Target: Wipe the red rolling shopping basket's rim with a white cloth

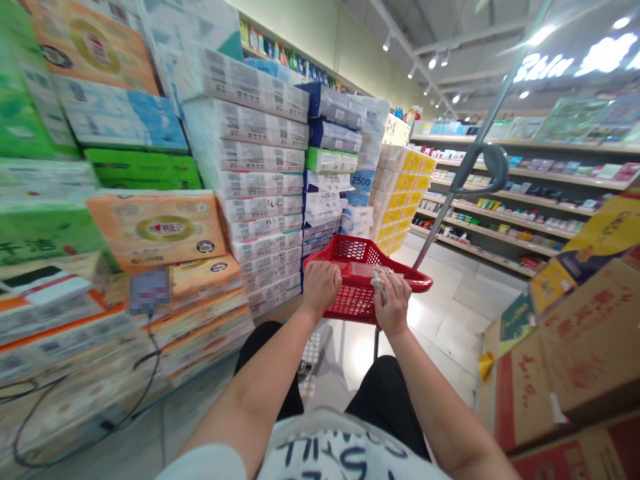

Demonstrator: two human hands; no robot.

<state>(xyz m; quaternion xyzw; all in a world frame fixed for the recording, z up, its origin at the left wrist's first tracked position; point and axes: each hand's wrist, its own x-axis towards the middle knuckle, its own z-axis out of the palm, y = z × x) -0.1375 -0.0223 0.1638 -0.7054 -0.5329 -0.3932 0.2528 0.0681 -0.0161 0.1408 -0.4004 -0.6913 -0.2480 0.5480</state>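
both hands (323,287) on red cart (353,303)

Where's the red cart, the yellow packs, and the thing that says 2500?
Red cart (421,283): head view, on its rim.
Yellow packs (410,199): head view, mid-stack, on a yellow side.
2500 pack (361,181): head view, on the number.

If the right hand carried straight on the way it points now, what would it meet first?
Most likely the red basket: the right hand is already at its near edge, with its far wall beyond. Depth there is hard to judge.
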